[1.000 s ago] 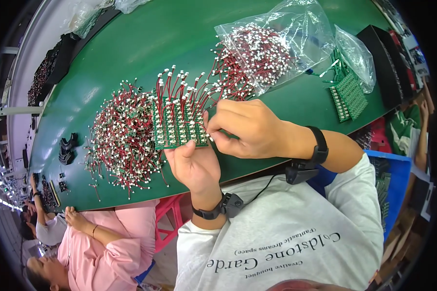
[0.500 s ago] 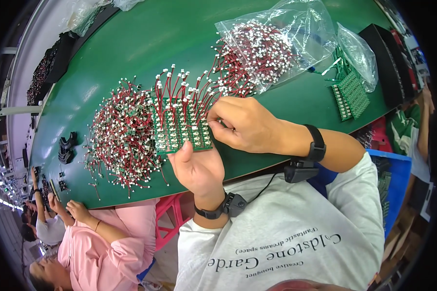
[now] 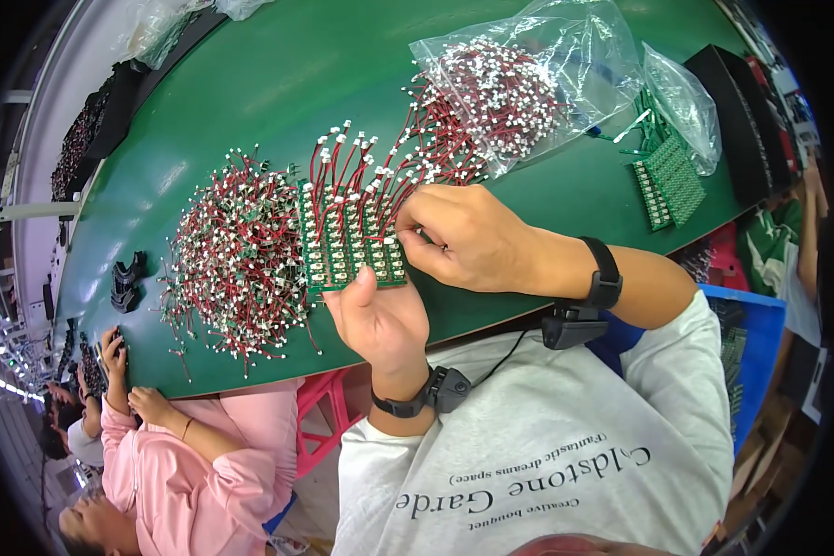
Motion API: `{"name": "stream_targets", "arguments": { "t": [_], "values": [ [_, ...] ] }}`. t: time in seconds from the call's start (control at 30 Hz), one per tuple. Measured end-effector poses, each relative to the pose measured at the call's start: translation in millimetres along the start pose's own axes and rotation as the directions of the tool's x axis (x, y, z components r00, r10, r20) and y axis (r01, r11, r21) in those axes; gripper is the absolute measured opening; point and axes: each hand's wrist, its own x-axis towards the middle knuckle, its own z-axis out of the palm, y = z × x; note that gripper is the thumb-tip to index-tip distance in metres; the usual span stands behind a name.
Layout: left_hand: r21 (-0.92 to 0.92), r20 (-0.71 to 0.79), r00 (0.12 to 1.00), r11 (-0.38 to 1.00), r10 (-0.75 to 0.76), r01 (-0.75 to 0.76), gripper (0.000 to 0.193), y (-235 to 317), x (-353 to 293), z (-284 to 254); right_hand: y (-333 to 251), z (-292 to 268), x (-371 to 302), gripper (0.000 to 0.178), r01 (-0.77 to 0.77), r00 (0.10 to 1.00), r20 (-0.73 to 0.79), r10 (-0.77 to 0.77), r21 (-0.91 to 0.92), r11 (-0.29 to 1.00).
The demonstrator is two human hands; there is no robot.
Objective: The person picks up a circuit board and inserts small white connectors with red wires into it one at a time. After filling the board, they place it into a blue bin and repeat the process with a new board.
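Observation:
My left hand (image 3: 377, 324) supports a green circuit board panel (image 3: 334, 269) from below, its thumb on the near edge. Rows of small white connectors cover the panel. Red wire leads (image 3: 345, 167) with white plugs stand up from its far part. At the panel's right edge, my right hand (image 3: 463, 236) is closed in a pinch; what is between its fingertips is hidden. Left of the panel lies a big heap of small boards with red leads (image 3: 236, 259). Beyond my right hand is a pile of white-plugged red leads (image 3: 491, 107), partly under a clear plastic bag (image 3: 593, 69).
More green panels (image 3: 672, 185) lie at the right beside a black box (image 3: 727, 120) and another clear bag (image 3: 686, 102). Black parts (image 3: 128, 283) sit at the left on the green table (image 3: 361, 37). A co-worker in pink (image 3: 204, 463) sits to my left. A blue bin (image 3: 755, 361) stands at my right.
The panel in my left hand has shifted slightly to the right, and its leads lean differently. My right hand keeps its place. The co-worker's far hand has moved up onto the table's edge.

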Motion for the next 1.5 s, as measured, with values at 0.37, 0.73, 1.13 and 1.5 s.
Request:
{"name": "stream_targets", "arguments": {
  "t": [0.37, 0.73, 1.13, 1.5],
  "values": [
    [-0.066, -0.016, 0.997, 0.995, -0.070, 0.069, 0.054, -3.6, -3.2, -0.6, -0.1, -0.7, -3.1, 0.013, 0.189, 0.980, 0.129, -0.154, -0.320, 0.929],
    [0.050, -0.061, 0.997, 0.998, -0.045, 0.048, 0.050, 0.3, -5.4, 1.2, -4.1, 0.3, -0.4, 0.011, 0.184, 0.971, 0.204, -0.124, -0.312, 0.932],
    [0.017, -0.161, 0.982, 0.995, -0.095, 0.099, 0.071, -7.1, -9.7, 0.1, -5.0, 3.0, 6.0, 0.016, 0.165, 0.986, 0.079, -0.148, -0.302, 0.939],
    [-0.259, -0.294, 0.943, 0.963, -0.154, 0.077, 0.030, 15.3, 2.9, -8.3, -13.3, -26.8, 14.3, 0.036, 0.060, 0.988, 0.152, -0.018, -0.272, 0.960]
  ]
}}
